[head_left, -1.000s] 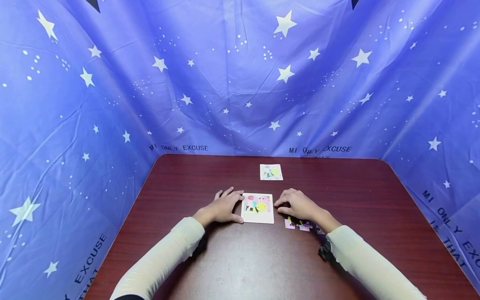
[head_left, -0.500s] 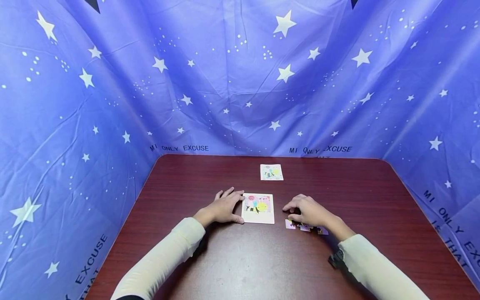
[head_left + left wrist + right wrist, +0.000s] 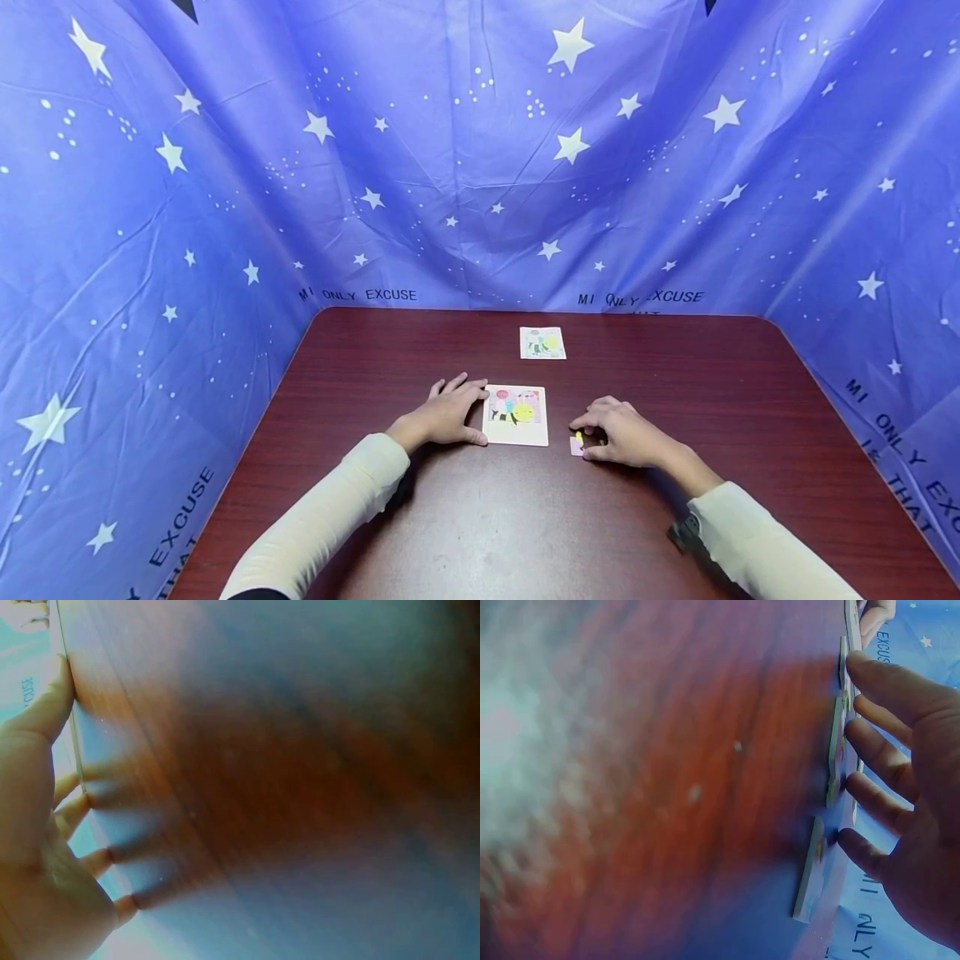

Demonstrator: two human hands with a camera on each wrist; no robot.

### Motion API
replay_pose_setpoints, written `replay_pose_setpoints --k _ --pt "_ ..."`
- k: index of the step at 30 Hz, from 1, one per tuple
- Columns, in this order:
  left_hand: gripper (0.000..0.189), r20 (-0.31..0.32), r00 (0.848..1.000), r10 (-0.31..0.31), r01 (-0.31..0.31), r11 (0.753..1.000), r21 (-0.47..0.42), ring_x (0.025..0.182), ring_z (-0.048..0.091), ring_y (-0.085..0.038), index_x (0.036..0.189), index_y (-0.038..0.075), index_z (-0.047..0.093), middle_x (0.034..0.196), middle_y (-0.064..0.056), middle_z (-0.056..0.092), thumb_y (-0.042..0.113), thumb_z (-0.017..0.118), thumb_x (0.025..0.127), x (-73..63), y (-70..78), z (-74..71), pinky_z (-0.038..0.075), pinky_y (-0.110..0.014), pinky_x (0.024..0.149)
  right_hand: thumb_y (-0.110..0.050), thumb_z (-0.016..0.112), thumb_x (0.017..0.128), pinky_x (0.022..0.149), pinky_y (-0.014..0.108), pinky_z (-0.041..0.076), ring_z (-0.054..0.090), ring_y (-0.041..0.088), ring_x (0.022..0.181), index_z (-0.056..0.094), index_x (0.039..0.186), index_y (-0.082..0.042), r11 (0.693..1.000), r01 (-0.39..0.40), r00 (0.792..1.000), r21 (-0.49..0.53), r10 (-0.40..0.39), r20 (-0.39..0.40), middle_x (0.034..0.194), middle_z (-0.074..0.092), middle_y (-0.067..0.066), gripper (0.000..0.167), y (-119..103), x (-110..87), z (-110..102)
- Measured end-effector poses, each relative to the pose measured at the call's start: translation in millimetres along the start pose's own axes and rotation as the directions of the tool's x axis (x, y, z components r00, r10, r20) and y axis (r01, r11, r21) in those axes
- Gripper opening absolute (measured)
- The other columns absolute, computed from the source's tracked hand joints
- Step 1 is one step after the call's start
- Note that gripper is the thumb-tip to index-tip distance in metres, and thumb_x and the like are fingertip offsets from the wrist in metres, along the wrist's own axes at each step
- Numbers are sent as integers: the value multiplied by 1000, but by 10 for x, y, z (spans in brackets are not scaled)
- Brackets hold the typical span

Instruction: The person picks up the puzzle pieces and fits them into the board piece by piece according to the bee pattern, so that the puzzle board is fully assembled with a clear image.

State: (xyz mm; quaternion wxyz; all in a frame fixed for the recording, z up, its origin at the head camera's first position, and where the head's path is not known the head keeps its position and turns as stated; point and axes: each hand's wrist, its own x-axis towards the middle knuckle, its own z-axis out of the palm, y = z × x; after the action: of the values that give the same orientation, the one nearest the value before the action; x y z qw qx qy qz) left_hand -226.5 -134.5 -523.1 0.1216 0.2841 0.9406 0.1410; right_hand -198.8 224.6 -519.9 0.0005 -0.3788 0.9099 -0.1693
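My left hand point(image 3: 447, 415) rests on the table with fingers spread, its thumb and a fingertip at the left edge of a white puzzle board point(image 3: 516, 436). Assembled pieces on the board's upper part show a yellow-headed bee; its lower strip is white. Right of the board, my right hand point(image 3: 628, 433) is low over several loose puzzle pieces. A pink puzzle piece point(image 3: 576, 447) shows between its thumb and index finger. In the right wrist view the fingers are spread, the thumb tip is at the nearest piece, and other flat puzzle pieces point(image 3: 834, 746) lie under the hand.
A small picture card point(image 3: 542, 343) with a similar bee lies behind the board. The dark red table point(image 3: 465, 517) has rounded far corners. Blue curtains point(image 3: 450, 167) with white stars enclose it on three sides.
My right hand has moved from beside the board to the right and nearer the body, and now covers most of the loose pieces. The left hand and board have stayed put.
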Motion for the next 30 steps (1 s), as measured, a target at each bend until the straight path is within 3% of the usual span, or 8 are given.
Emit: replay_pose_setpoints --k 9,19,30 --pt "86 -6 1000 5 -5 1000 4 157 19 -37 149 20 48 167 1 33 64 75 80 3 0 -6 20 -69 118 -25 86 75 77 37 39 58 20 102 79 104 -25 1000 27 1000 3 -27 -12 90 66 -15 30 -24 1 23" --pt "86 -4 1000 1 -1 1000 1 157 19 -37 149 21 48 167 1 32 64 75 80 1 3 -2 19 -68 119 -25 88 71 75 35 39 58 18 98 81 101 -26 997 71 994 -14 -72 -80 88 67 -15 30 4 -9 48" --pt "87 -2 1000 0 0 1000 11 157 19 -36 149 21 47 167 1 32 65 75 80 17 -11 29 19 -69 119 -27 86 76 83 42 44 59 20 102 82 105 -25 998 66 995 -17 -67 -75 98 71 -6 30 25 81 49"
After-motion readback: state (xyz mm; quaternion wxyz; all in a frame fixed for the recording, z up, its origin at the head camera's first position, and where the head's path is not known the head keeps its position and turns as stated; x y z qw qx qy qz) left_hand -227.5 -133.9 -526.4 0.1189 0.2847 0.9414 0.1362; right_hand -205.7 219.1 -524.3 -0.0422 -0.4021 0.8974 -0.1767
